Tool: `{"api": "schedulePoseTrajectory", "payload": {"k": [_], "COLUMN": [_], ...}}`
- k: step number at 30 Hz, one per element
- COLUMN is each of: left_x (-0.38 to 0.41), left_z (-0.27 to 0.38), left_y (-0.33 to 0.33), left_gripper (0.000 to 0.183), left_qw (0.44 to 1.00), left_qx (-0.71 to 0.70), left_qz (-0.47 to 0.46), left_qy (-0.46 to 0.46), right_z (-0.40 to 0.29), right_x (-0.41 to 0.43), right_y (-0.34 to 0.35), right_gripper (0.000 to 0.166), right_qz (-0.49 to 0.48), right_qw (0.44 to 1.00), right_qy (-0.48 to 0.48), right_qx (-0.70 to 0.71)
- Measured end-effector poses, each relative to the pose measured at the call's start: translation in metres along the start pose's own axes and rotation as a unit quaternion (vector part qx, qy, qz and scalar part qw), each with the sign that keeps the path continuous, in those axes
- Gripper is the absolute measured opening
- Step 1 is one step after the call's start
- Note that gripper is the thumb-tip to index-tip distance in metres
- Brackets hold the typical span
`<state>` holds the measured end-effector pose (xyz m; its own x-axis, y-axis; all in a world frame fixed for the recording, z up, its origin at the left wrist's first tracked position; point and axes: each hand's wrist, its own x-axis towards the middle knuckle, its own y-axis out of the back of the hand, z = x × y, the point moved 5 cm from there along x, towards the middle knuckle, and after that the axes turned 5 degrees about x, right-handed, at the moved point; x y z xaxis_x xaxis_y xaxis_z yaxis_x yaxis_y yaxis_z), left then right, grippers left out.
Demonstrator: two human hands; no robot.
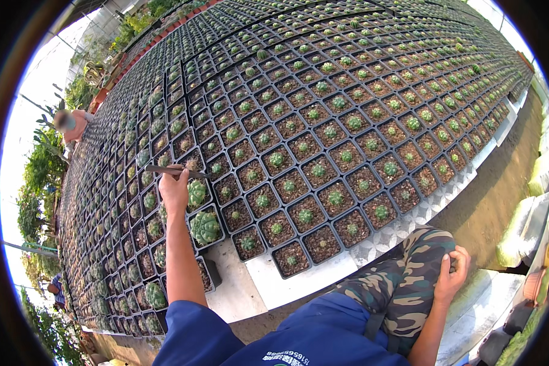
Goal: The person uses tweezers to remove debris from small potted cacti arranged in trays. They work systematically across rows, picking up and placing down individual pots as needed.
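My left hand (174,188) is closed around a pair of long metal tweezers (167,169), held level above the potted cacti; the tips point right, close to a small cactus (217,168) in a square black pot. Whether they touch anything I cannot tell. Larger ribbed cacti, one (204,228) in a black pot, stand just right of my left forearm. Rows of small round green cacti, such as this one (335,197), fill square black plastic pots of reddish-brown grit. My right hand (453,273) rests on my camouflage-trousered knee with fingers bent, and nothing is visible in it.
A pale bench edge (302,283) runs beneath the nearest pots. A separate black pot (209,273) stands by my left forearm. Another person (75,124) is at the far left edge of the cacti. Terracotta pots (534,284) and white slabs (478,297) lie at right, beside a path.
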<state>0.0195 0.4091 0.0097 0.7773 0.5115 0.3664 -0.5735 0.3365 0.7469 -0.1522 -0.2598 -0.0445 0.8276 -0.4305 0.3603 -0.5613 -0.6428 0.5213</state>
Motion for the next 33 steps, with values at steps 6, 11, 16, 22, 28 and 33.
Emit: {"api": "schedulePoseTrajectory", "payload": {"k": [6, 11, 16, 22, 28, 33], "left_x": [-0.009, -0.009, 0.005, 0.017, 0.015, 0.022], "left_z": [0.007, 0.003, -0.004, -0.009, 0.000, -0.008], "left_y": [0.003, 0.000, -0.002, -0.010, -0.016, -0.017], "left_gripper": [0.021, 0.021, 0.022, 0.025, 0.023, 0.021], "left_qw": [1.000, 1.000, 1.000, 1.000, 1.000, 0.998], "left_qx": [-0.022, 0.022, -0.016, 0.006, 0.002, 0.055], "left_qz": [0.008, -0.010, 0.014, 0.002, 0.005, 0.020], "left_qy": [0.016, 0.015, -0.014, 0.007, -0.002, -0.029], "right_z": [-0.003, -0.002, -0.004, -0.007, -0.002, -0.003], "right_x": [0.000, 0.001, 0.000, 0.001, 0.001, 0.002], "right_y": [0.000, -0.001, -0.002, -0.002, -0.001, -0.004], "right_gripper": [0.010, 0.010, 0.010, 0.009, 0.010, 0.009], "right_qz": [0.004, 0.003, 0.002, -0.001, -0.009, -0.006], "right_qw": [1.000, 1.000, 1.000, 1.000, 1.000, 1.000], "right_qy": [0.018, 0.023, -0.014, -0.011, 0.000, 0.006], "right_qx": [-0.002, -0.002, -0.003, -0.013, -0.013, 0.001]}}
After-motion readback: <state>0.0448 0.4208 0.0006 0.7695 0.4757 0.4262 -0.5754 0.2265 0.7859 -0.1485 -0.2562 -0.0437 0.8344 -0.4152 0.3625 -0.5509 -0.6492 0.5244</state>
